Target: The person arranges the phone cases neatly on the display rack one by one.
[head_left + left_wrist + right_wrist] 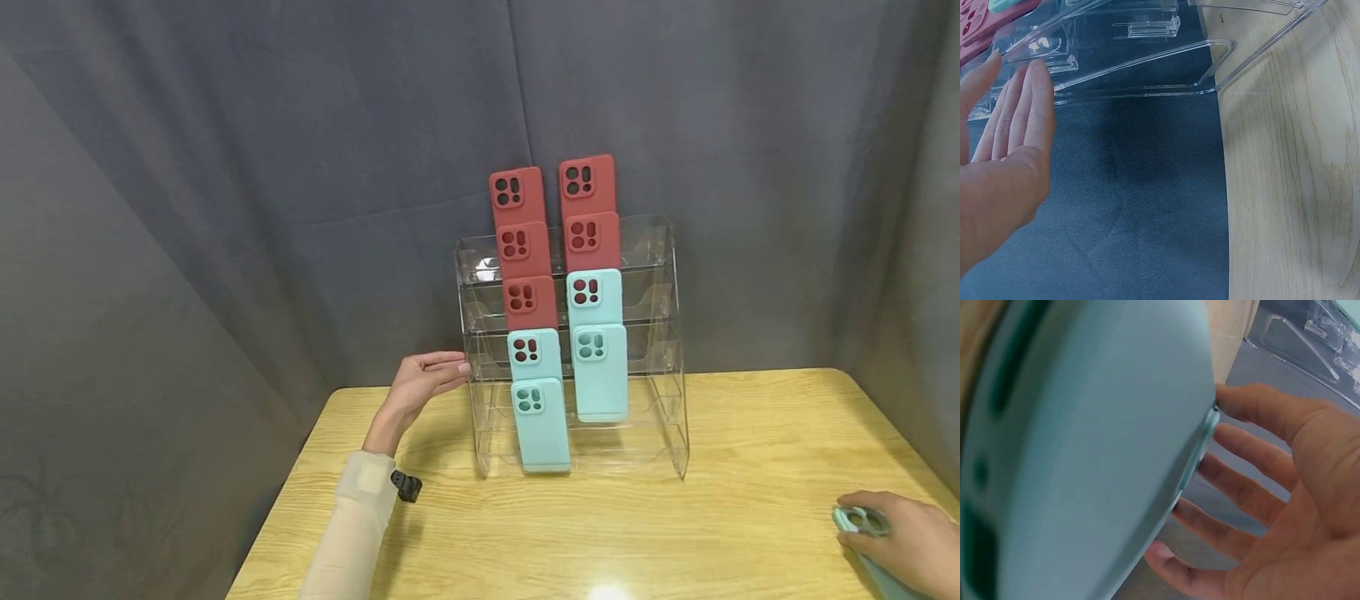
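Note:
A clear acrylic tiered rack (648,254) stands on the table, holding phone cases in two columns. Three red cases (529,302) sit above two mint ones (542,429) on the left; two red (589,193) top two mint (602,379) on the right. My left hand (423,383) is at the rack's left side, fingers straight and nothing held, as the left wrist view also shows. Low at the far right, my right hand (915,542) grips a mint phone case (1104,444) by its edge, thumb and fingertips along its rim. The table edge of the frame cuts off part of that case.
The wooden table (465,533) runs out to rounded far corners. Grey curtain (262,167) hangs behind it and along both sides. A small black device (407,486) is strapped at the left wrist.

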`<state>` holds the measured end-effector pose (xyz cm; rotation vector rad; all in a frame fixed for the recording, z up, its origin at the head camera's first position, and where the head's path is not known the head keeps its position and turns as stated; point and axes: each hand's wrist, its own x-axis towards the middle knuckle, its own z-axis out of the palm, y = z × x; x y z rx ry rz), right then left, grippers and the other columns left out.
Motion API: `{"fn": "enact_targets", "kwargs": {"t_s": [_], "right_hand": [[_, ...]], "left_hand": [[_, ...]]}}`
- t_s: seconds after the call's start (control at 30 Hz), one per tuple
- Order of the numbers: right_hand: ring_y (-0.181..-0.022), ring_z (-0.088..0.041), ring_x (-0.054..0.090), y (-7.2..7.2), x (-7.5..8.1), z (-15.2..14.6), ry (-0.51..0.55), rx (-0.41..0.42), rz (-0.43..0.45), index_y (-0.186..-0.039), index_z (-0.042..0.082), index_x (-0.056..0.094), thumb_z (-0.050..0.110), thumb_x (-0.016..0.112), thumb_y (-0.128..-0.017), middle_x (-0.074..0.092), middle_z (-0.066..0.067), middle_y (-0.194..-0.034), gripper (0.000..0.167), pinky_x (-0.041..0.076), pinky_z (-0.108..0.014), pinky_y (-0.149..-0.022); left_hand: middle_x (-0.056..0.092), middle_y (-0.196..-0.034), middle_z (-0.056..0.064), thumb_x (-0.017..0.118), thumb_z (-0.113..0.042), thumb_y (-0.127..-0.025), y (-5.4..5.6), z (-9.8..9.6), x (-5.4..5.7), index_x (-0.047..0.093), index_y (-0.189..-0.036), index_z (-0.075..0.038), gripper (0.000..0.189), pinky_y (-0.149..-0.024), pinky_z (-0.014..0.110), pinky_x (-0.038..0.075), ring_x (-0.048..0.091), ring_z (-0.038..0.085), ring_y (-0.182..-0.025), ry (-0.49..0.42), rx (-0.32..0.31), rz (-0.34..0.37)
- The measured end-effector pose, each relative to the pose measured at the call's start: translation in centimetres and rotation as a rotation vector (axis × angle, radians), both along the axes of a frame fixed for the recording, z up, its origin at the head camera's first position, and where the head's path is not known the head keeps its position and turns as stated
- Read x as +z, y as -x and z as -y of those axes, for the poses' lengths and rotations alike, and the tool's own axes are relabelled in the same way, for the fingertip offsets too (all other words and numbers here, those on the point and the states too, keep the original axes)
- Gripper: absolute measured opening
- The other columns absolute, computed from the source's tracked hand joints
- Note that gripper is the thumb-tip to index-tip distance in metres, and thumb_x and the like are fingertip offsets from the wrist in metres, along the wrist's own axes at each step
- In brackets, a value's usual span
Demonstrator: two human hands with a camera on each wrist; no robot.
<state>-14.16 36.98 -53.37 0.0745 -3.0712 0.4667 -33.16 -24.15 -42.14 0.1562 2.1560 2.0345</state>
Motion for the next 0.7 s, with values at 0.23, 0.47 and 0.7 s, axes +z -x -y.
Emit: {"fn": "enact_targets", "kwargs": {"t_s": [0.23,0.47,0.7], "right_hand": [[-0.093,-0.064,0.065,0.5,1.5,2.6,0.098,0.058,-0.282,-0.116,-0.005,0.072,0.021,0.089,-0.080,0.068,-0.041,-0.114,0.047,0.052,-0.076,-0.072],[-0.114,-0.056,0.056,1.7,5.2,8.9,0.263,0.071,-0.400,-0.127,0.005,0.070,0.024,0.083,-0.090,0.065,-0.030,-0.130,0.044,0.043,-0.071,-0.085],[-0.114,-0.037,0.061,3.7,8.3,15.4,0.372,0.122,-0.694,-0.119,0.008,0.077,0.008,0.089,-0.075,0.073,-0.015,-0.121,0.045,0.043,-0.034,-0.097]], "left_hand": [[0.075,-0.127,0.018,0.076,-0.009,-0.096,0.3,0.1,0.1,0.067,-0.135,0.003,0.042,-0.106,0.040,0.058,0.078,0.015,-0.106,-0.007,-0.016,-0.010],[0.077,-0.124,0.014,0.077,-0.011,-0.096,0.3,0.1,0.3,0.068,-0.135,0.002,0.041,-0.110,0.043,0.056,0.077,0.016,-0.108,-0.005,-0.013,-0.012],[0.077,-0.124,0.015,0.077,-0.010,-0.096,0.1,0.0,-0.1,0.068,-0.134,0.002,0.041,-0.105,0.037,0.059,0.078,0.014,-0.107,-0.001,-0.008,-0.007]]}}
